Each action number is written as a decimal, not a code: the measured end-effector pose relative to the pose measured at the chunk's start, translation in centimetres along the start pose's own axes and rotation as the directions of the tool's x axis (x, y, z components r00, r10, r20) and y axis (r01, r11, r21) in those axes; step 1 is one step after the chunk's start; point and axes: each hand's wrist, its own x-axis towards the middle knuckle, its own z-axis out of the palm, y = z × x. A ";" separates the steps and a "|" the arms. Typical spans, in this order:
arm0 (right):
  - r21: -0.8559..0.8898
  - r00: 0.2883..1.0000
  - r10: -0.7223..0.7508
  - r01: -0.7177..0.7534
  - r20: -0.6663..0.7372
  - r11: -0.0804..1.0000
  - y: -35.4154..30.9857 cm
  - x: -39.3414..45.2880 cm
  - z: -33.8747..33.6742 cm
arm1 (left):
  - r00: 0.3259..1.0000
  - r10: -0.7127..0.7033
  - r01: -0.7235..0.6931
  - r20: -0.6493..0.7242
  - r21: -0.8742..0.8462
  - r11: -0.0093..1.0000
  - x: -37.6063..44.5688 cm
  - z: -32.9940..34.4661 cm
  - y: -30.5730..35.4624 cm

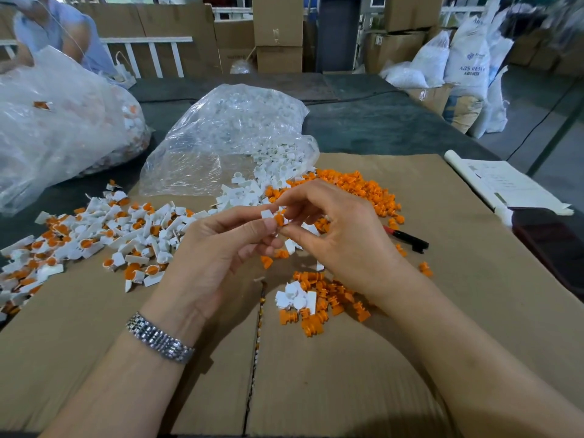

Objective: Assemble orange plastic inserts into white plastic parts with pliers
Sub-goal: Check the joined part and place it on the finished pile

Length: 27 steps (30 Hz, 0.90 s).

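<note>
1. The left hand [221, 248] is pinching a white part [267, 214] between thumb and forefinger, holding it up above the cardboard sheet [410, 343] at the middle of the view.
2. The right hand [335, 229] is meeting it from the right, its curled fingertips pressing an orange insert [279, 219] against that white part; the two pieces are touching, the insert sitting just right of and below the white tab.
3. Judging from this, the insert is being seated sideways, so the push is running right to left along the line between the two hands. How far in it is I cannot tell.
4. The pliers [407, 239] are lying on the cardboard just right of the right hand, handle pointing away to the right; the right hand is the nearer one to them and nothing is lying across the way.
5. Loose orange inserts [363, 188] are spreading behind the hands, and a small mixed heap [313, 301] is lying near the right wrist.
6. Finished pieces [104, 235] are piling up at the left, well apart from the work.
7. An open plastic bag [234, 134] of white parts is lying behind the hands.
</note>
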 end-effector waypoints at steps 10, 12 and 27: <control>-0.622 0.699 0.712 -0.532 0.061 0.575 5.1 -0.1 -4.0 | 1.000 0.002 0.000 0.023 -0.076 0.997 0.2 -0.4 0.2; -0.658 0.701 0.708 -0.494 0.085 0.568 5.1 -0.1 -3.7 | 1.000 0.002 0.000 0.026 -0.076 0.997 0.2 -0.5 0.2; 0.123 0.645 0.643 -0.739 0.412 0.663 -0.2 1.0 -5.4 | 1.000 0.021 -0.022 -0.021 -0.016 1.000 0.0 -0.7 0.6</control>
